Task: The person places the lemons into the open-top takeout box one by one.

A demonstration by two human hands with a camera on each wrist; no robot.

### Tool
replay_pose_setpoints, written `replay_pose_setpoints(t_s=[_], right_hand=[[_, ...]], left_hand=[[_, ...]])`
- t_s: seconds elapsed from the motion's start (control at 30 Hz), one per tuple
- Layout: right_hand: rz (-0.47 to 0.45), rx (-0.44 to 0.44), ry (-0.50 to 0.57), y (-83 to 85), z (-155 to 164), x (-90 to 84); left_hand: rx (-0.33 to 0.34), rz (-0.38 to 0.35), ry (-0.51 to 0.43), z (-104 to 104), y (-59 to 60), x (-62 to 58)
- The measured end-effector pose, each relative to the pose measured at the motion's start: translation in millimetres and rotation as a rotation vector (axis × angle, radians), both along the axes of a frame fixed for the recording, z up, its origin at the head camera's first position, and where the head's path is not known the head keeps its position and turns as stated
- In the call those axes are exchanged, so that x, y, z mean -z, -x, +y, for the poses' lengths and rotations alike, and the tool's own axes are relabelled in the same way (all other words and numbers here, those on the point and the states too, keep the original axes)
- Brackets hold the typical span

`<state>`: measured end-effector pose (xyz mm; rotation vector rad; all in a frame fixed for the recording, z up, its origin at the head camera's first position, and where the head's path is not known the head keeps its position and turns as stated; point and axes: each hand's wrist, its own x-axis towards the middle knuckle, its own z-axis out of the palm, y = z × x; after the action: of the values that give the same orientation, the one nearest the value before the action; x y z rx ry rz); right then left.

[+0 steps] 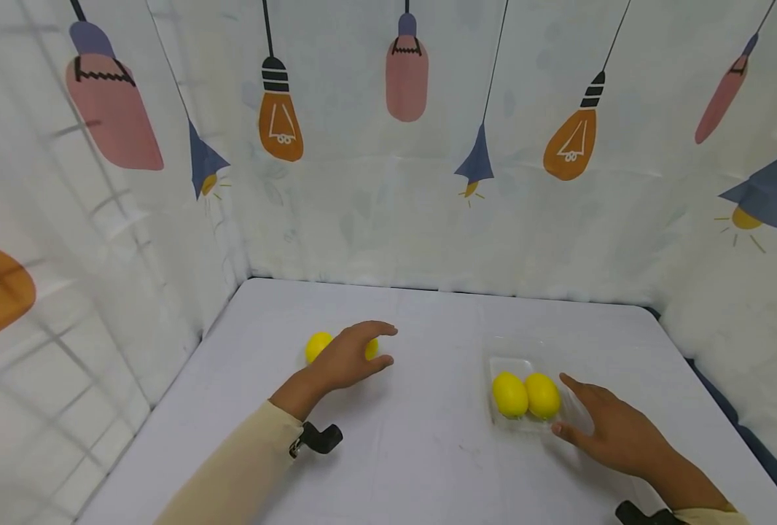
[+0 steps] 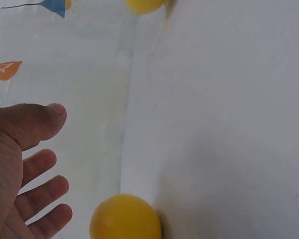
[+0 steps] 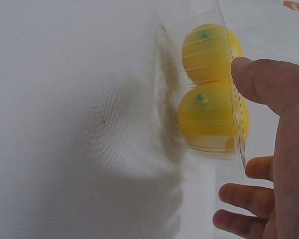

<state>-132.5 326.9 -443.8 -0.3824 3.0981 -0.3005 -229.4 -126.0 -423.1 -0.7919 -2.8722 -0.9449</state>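
Note:
My left hand hovers over the left part of the table, fingers loosely spread and nothing in them. Partly hidden behind it are two yellow lemons, one left of the knuckles and one between thumb and fingers in the head view. The left wrist view shows a lemon below the fingers. On the right, a clear plastic container holds two lemons side by side. My right hand is at its right side, thumb and fingers apart, with the thumb overlapping the rim in the right wrist view.
A white cloth covers the table. White curtains printed with lamps and bulbs stand behind it and at both sides. Each wrist wears a black camera mount over a beige sleeve.

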Motion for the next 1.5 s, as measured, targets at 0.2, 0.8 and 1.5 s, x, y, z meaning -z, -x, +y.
replay_pose_setpoints(t_s=[0.2,0.8,1.5], right_hand=[[-0.006,0.008,-0.004,0.5,-0.5,-1.3],[-0.005,0.001,0.008,0.0,-0.3,-1.7],[0.003,-0.001,0.012,0.9,1.0,0.6]], left_hand=[[-0.051,-0.018,0.005,-20.1,-0.2,-6.6],[-0.135,-0.053,0.048,-66.7,8.4,-0.5],[-0.129,-0.096,0.053,-104.9,16.3,19.0]])
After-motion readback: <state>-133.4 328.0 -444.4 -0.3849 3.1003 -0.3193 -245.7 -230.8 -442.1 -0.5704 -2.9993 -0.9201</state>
